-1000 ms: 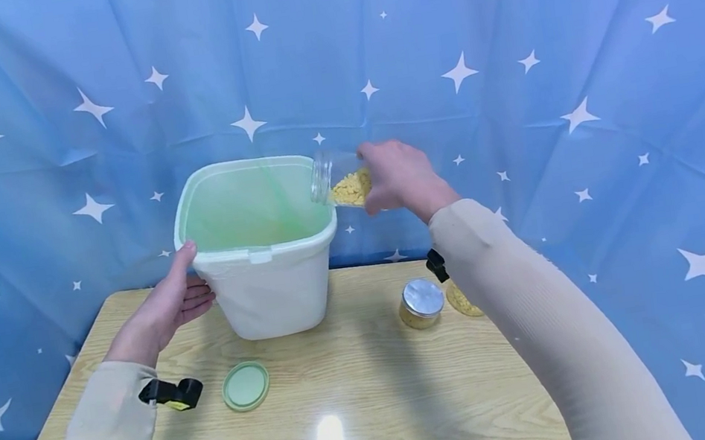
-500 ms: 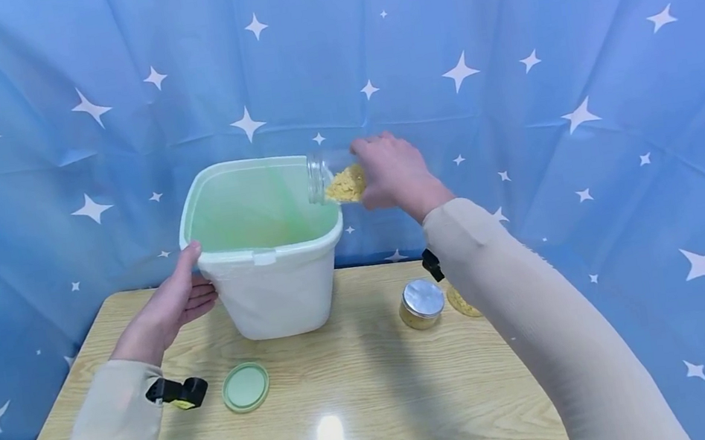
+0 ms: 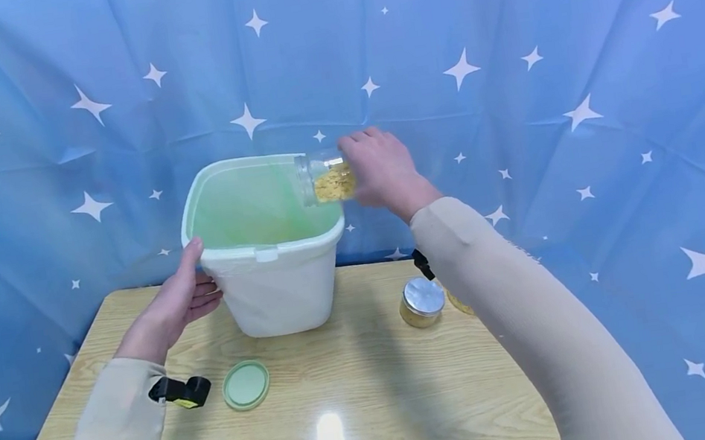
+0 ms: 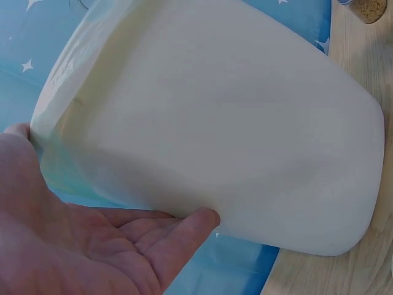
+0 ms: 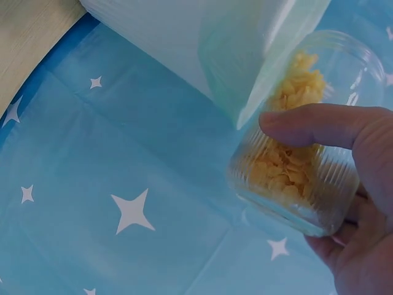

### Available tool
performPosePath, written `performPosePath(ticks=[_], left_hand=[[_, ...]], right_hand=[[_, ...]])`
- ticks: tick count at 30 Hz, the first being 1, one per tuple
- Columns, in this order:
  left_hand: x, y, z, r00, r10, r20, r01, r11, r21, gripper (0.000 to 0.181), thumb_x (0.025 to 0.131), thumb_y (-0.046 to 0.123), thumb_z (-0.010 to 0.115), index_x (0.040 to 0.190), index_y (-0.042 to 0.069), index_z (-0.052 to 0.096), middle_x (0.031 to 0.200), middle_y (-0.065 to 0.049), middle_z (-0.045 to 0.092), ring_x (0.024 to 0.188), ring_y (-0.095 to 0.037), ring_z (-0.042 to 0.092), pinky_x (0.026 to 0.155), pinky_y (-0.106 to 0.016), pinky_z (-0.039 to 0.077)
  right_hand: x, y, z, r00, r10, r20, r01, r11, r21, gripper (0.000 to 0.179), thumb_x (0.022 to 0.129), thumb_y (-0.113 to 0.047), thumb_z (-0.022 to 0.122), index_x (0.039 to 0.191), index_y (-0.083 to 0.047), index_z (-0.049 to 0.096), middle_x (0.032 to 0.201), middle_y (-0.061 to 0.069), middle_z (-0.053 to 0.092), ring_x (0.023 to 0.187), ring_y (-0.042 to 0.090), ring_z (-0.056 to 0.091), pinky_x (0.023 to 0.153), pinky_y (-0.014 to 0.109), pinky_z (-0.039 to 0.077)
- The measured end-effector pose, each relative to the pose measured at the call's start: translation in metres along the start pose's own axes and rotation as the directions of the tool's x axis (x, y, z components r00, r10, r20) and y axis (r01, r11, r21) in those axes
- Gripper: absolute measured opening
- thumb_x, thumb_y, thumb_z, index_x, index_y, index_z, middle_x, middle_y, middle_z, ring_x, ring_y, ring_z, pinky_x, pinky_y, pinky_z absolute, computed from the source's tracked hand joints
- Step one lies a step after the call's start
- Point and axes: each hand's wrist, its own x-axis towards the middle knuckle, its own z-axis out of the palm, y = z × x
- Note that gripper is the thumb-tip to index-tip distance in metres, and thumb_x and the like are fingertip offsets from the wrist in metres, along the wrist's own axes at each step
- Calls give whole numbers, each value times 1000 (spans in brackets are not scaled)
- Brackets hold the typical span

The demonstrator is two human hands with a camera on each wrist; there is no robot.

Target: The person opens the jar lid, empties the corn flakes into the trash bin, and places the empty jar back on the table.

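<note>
Tipped on its side over the right rim of a white bin (image 3: pixel 281 290) is a clear jar (image 3: pixel 324 179), its mouth pointing into the bin. My right hand (image 3: pixel 382 171) grips the jar round its base end. Yellow flakes (image 5: pixel 285 166) lie along the lower side of the jar. A thin pale green bag (image 3: pixel 242 205) lines the bin and folds over its rim. My left hand (image 3: pixel 178 304) rests against the bin's left side, thumb at the rim and straight fingers (image 4: pixel 184 243) touching the outer wall. The bin's bottom inside is hidden.
A round green lid (image 3: pixel 246 385) lies on the wooden table (image 3: pixel 320 375) in front of the bin. A silver-lidded jar (image 3: pixel 421 302) stands to the right, beside a yellow item (image 3: pixel 459 303) partly hidden by my sleeve. A blue starred curtain (image 3: pixel 329 50) hangs behind.
My right hand has moved left and slightly up with the jar, bringing its mouth further over the bin. The bin's rim and my left hand have shifted slightly right.
</note>
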Motion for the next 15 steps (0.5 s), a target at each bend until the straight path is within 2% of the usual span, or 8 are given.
performPosePath(ticks=[4, 9, 15], left_hand=[[0, 0, -1, 1000, 8, 4, -8, 1000, 3, 114, 85, 85, 13, 154, -6, 7, 156, -34, 19, 144, -44, 29, 119, -49, 31], [1, 0, -3, 1000, 7, 10, -7, 1000, 7, 115, 85, 85, 13, 154, -6, 9, 155, -34, 21, 143, -43, 31, 118, -48, 32], [3, -1, -4, 1000, 1, 17, -2, 1000, 11, 115, 84, 86, 13, 153, -7, 9, 156, -34, 20, 144, -42, 31, 118, -48, 32]], right_hand=[[1, -3, 2, 1000, -14, -11, 14, 1000, -16, 63, 85, -14, 70, 142, -10, 44, 144, 10, 51, 136, 30, 42, 117, 45, 36], [3, -6, 4, 999, -23, -39, 23, 1000, -14, 64, 83, -16, 72, 141, -10, 46, 142, 10, 52, 134, 30, 43, 116, 44, 36], [5, -7, 6, 999, -20, -31, 19, 999, -36, 67, 83, -15, 73, 143, -10, 44, 145, 9, 50, 137, 29, 41, 117, 43, 35]])
